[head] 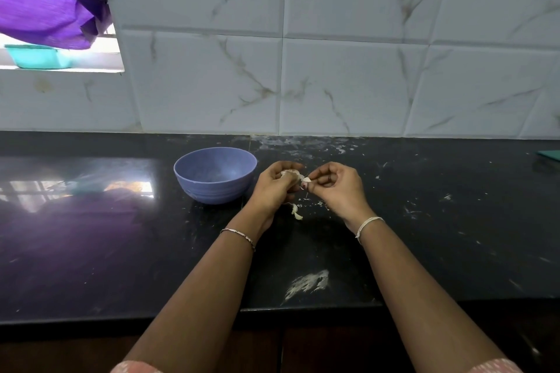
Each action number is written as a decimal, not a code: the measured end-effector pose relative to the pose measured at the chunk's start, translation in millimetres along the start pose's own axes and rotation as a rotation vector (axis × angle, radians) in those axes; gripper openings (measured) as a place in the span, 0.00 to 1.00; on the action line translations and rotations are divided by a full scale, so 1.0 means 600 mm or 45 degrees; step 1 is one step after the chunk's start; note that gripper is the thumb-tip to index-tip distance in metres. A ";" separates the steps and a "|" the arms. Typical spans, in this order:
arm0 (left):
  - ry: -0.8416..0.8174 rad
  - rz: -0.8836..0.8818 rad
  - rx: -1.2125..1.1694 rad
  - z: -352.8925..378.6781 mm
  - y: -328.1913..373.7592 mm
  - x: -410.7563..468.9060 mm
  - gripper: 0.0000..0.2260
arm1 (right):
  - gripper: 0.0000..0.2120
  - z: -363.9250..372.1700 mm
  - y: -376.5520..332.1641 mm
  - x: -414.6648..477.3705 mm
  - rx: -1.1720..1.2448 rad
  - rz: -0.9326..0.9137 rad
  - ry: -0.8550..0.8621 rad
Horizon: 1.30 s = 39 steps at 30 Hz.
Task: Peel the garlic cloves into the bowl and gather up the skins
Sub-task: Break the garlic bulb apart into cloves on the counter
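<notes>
Just right of centre in the frame, the left hand [272, 188] curls its fingers round a garlic clove [289, 173]. The right hand [333, 188] pinches a flake of loose skin [306, 179] between thumb and forefinger at the clove's tip. Both hover over the black countertop [91, 251], beside the blue bowl [212, 188] rather than above it.

A peeled clove slipping from the left hand would probably land on the countertop, not in the bowl, because the hands work off to the bowl's right. The skin is thin and may tear short, leaving scraps stuck to the clove.

A curl of peel [297, 212] lies below the hands, with small flecks [315, 204] scattered nearby. These could drift or get brushed off the front edge by a forearm, making the gathering harder.
</notes>
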<state>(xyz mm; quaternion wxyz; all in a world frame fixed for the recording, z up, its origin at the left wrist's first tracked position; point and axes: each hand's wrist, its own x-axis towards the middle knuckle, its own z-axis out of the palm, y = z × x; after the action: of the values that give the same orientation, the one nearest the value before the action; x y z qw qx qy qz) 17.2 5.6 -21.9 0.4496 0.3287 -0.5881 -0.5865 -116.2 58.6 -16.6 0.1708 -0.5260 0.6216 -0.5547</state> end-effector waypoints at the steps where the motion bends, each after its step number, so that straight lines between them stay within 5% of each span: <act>1: -0.012 -0.002 -0.012 0.000 -0.001 0.000 0.05 | 0.08 0.000 -0.001 0.000 0.047 -0.009 0.010; 25: 0.049 -0.002 -0.014 -0.007 -0.011 0.004 0.03 | 0.06 0.005 -0.001 0.002 0.337 0.068 -0.038; 39: -0.023 -0.032 0.284 -0.019 -0.012 0.006 0.11 | 0.07 -0.019 0.003 -0.008 -0.171 0.132 -0.436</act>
<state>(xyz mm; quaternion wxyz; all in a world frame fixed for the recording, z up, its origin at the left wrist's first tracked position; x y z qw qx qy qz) 25.2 -3.0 -29.7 0.3976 0.3787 -0.6495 -0.5260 -124.0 68.2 -16.4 0.2672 -0.5902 0.6454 -0.4048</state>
